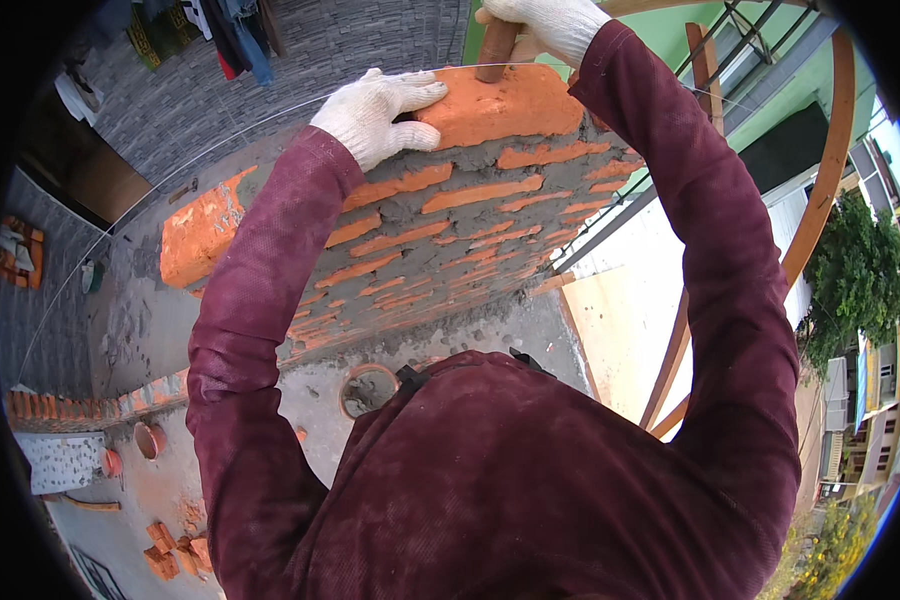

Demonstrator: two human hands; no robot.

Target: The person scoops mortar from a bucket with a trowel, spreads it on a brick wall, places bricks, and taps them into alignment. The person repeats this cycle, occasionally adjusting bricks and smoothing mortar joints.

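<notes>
- At the upper middle of the frame, the top brick (515, 112) lies on grey mortar, its long axis running roughly left to right.
- Nearer of the two, the left hand (375, 115), gloved, touches the brick's left end, half-open, thumb below the fingers; how firmly it presses, I cannot tell.
- Above the brick, at the top edge, the gloved right hand (555, 25) is closed around a wooden handle (496, 50), whose lower end meets the brick's top; the hand itself looks clear of it.
- Beneath, the wall (440, 242) slants down toward the frame's middle.
</notes>
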